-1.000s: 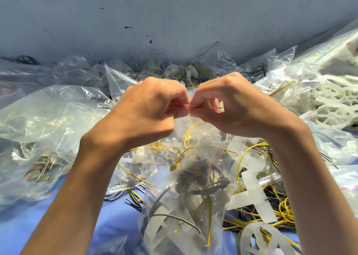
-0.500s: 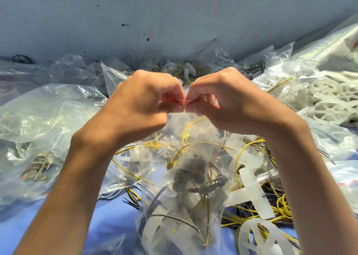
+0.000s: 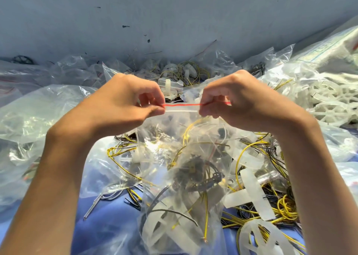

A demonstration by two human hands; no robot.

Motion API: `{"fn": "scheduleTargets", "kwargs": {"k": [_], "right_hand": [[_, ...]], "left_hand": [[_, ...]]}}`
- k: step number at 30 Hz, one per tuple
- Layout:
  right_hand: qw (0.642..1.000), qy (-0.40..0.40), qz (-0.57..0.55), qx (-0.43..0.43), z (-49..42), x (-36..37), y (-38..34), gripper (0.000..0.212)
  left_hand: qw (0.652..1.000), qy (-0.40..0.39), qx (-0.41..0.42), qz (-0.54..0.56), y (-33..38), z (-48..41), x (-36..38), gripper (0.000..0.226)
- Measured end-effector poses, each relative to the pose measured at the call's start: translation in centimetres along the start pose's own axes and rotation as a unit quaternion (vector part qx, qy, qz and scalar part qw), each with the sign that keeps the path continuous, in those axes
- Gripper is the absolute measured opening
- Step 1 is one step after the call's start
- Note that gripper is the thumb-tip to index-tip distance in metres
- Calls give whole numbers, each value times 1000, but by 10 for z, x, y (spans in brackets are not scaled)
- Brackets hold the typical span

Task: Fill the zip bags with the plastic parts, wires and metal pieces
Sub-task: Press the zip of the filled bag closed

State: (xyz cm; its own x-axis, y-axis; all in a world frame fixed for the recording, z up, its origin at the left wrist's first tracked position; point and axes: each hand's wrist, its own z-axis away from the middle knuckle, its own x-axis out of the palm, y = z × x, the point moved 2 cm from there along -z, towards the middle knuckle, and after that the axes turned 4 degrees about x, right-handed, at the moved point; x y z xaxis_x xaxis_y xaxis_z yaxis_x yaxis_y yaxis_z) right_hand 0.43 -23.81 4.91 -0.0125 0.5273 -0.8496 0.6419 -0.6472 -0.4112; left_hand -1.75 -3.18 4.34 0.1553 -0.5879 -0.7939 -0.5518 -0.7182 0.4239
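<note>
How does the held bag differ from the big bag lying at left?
The held bag hangs, pinched at its red zip strip by the left hand and right hand; the left bag lies crumpled, untouched. The held bag is stuffed with wires and white parts; the left bag looks emptier. Both are clear plastic.

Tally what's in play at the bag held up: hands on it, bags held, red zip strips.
Hands pinching it: 2, the left hand and the right hand
Held zip bag: 1
Its red zip strip: 1
Total: 4
</note>
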Motion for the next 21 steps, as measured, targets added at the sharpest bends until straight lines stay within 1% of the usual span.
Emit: {"fn": "scheduleTargets", "kwargs": {"k": [2, 5, 9, 12, 14, 18, 21], "right_hand": [[1000, 6, 4, -20, 0, 2, -5, 15], [998, 14, 15, -52, -2, 5, -12, 16], [996, -37, 48, -61, -5, 17, -17, 15], [997, -41, 17, -67, -5, 15, -18, 13], [997, -28, -3, -77, -4, 11, -18, 15], [996, -14, -5, -90, -3, 9, -19, 19], [995, -18, -27, -91, -2, 6, -17, 22]], "left_hand": [[1000, -17, 9, 5, 3, 0, 4, 18], [998, -21, 53, -18, 11, -3, 10, 15], [994, 0, 106, -38, 18, -4, 11, 17], [993, -6, 115, -17, 18, -3, 9, 23], [993, -9, 117, -5, 18, -3, 7, 23], [992, -15, 123, 7, 20, -4, 5, 31], [993, -12, 113, 32, 17, -3, 3, 29]]}}
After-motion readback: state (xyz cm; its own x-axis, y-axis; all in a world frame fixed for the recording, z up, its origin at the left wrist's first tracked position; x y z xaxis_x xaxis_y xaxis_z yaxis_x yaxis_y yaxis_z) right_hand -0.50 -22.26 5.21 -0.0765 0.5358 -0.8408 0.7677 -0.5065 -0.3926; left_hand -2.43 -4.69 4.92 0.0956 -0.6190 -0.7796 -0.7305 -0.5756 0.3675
